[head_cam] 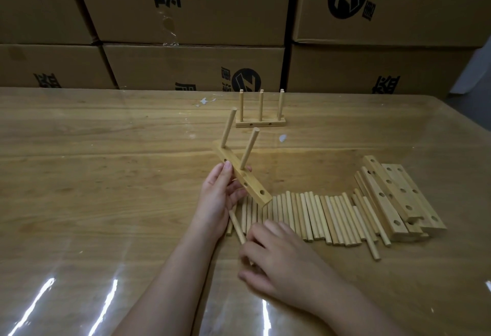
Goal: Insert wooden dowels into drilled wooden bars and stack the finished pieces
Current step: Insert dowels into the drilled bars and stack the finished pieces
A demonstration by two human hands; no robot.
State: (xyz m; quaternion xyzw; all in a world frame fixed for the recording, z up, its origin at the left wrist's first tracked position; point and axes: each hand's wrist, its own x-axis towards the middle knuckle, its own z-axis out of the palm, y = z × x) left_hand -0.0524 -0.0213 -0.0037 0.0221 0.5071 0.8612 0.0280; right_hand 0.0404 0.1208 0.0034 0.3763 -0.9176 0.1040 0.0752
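Note:
My left hand [221,195] grips a drilled wooden bar [240,176], tilted above the table, with two dowels [249,148] standing in its far holes. An empty hole shows near its front end. My right hand [276,258] is lower down with its fingers curled round a loose dowel [237,226] at the left end of a row of several dowels [318,216] lying side by side. A finished piece [261,122] with upright dowels stands farther back on the table.
Several drilled bars [393,195] lie piled at the right of the dowel row. The wooden table [93,163] has a glossy clear cover. Stacked cardboard boxes [186,17] form a wall behind the table.

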